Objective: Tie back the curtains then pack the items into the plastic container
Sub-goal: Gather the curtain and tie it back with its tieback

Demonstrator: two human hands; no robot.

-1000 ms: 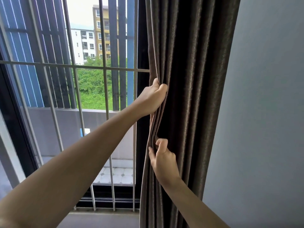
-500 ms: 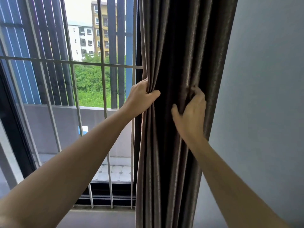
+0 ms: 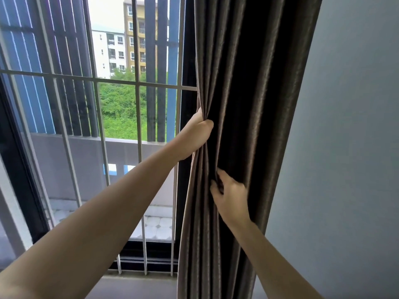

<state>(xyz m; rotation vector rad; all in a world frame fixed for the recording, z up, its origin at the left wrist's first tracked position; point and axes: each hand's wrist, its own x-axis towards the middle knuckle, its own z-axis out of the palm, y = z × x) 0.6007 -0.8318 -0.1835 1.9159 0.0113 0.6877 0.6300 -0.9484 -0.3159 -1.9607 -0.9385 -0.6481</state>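
A dark brown curtain (image 3: pixel 248 93) hangs gathered in folds between the window and the wall. My left hand (image 3: pixel 197 134) is closed around the curtain's left edge at mid height, arm stretched out from the lower left. Lower down, my right hand (image 3: pixel 231 196) pinches folds near the curtain's front, fingertips tucked into the pleats. No tie-back and no plastic container are in view.
A window with white metal bars (image 3: pixel 138 87) fills the left side, with a balcony wall (image 3: pixel 90 152) and buildings beyond. A plain grey wall (image 3: pixel 345 147) stands right of the curtain. The dark window frame (image 3: pixel 19 180) runs down the far left.
My right hand has dropped from the curtain's right side, down and left, onto its front folds below my left hand. My left hand still grips the left edge.
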